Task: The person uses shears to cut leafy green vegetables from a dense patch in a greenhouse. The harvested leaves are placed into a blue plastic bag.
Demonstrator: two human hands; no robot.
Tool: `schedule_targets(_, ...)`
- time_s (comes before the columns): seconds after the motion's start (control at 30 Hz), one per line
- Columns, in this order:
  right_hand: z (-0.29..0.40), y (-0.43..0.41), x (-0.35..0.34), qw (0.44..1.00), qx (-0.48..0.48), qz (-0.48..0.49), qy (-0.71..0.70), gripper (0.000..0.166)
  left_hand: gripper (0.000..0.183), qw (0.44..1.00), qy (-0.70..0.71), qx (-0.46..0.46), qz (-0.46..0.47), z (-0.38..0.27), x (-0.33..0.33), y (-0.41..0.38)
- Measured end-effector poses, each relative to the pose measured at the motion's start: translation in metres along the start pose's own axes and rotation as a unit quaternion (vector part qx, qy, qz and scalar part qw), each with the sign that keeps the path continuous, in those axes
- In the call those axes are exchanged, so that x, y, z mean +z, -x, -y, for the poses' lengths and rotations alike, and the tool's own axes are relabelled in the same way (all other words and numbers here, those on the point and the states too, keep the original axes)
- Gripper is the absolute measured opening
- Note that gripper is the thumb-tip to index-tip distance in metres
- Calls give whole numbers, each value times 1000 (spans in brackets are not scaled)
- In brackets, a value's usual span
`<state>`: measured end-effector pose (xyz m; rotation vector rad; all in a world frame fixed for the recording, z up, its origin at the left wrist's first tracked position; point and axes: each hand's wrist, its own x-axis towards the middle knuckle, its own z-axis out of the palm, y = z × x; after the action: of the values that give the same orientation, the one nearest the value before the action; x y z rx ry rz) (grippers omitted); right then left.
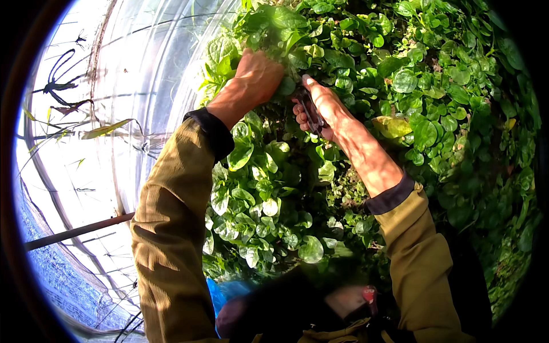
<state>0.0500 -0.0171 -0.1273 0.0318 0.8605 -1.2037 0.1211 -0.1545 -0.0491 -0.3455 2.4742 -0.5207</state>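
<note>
My left hand (259,75) is closed around a bunch of leafy greens (283,21), whose broad leaves spread beyond the knuckles; its fingertips are hidden. Just to the right, my right hand (319,105) grips the dark handles of a small cutting tool (311,111), which looks like scissors or snips. The tool's blades point toward the stems beside my left hand and are mostly lost among leaves. Low round-leaved green plants (261,193) grow from the soil beneath both forearms.
A clear plastic greenhouse sheet (167,64) rises along the left, with a rod (81,231) against it. Blue plastic (229,291) lies near my legs at the bottom. More dense plants (424,133) spread to the right, with a yellowed leaf (392,126) among them.
</note>
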Motion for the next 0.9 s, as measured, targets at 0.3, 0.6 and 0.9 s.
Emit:
schedule_targets(0.3,-52,65,-45,994,0,98,-56,50,35,978,-25,89,-188,-35,7,126)
schedule_targets(0.6,-58,58,-15,989,109,102,-17,56,17,990,-118,60,46,-46,-21,142)
schedule_targets(0.9,-51,33,-2,993,97,56,-25,55,9,988,-104,103,47,-30,-2,90)
